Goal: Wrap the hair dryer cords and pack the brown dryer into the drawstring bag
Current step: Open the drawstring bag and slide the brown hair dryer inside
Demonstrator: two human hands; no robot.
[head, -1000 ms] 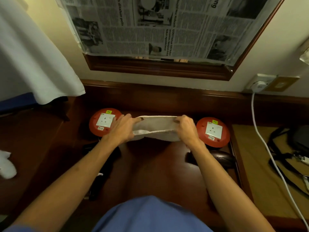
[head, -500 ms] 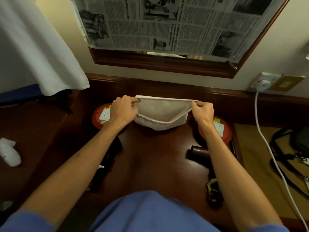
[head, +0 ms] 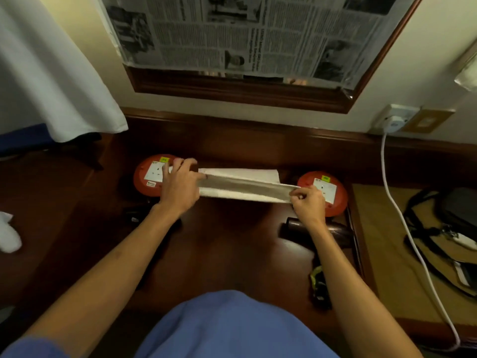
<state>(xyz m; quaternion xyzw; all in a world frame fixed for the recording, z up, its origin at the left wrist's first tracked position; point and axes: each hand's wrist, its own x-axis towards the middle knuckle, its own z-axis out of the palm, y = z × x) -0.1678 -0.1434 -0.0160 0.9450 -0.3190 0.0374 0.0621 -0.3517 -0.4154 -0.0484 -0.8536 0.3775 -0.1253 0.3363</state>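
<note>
Right now both hands are on the drawstring bag (head: pixel 242 187), a pale cloth pouch pulled out flat and taut between them above the back of the dark wooden desk (head: pixel 227 244). Left hand (head: pixel 179 187) has its fingers curled over the bag's left end, gripping the fabric; the fingertips are blurred, so the exact hold is hard to read. Right hand (head: pixel 308 202) pinches the bag's right corner between thumb and curled fingers. The bag spans the gap between two round red socket units: the left red socket unit (head: pixel 149 175) sits partly behind the left hand, the right red socket unit (head: pixel 327 189) just behind the right hand. And the brown dryer (head: pixel 296 228)? It's lying on the desk near the right edge, a dark barrel showing just below the right wrist, with the forearm crossing over it. A dark bundle with a yellow-green band (head: pixel 318 282) lies nearer the person, beside that forearm; what it is I can't tell. Another dark object (head: pixel 134 215) lies under the left forearm, too shadowed to make out. On the wall, newspaper (head: pixel 245 34) covers a wood-framed mirror, and a white cable (head: pixel 397 208) runs down from a wall plug at the right.
</note>
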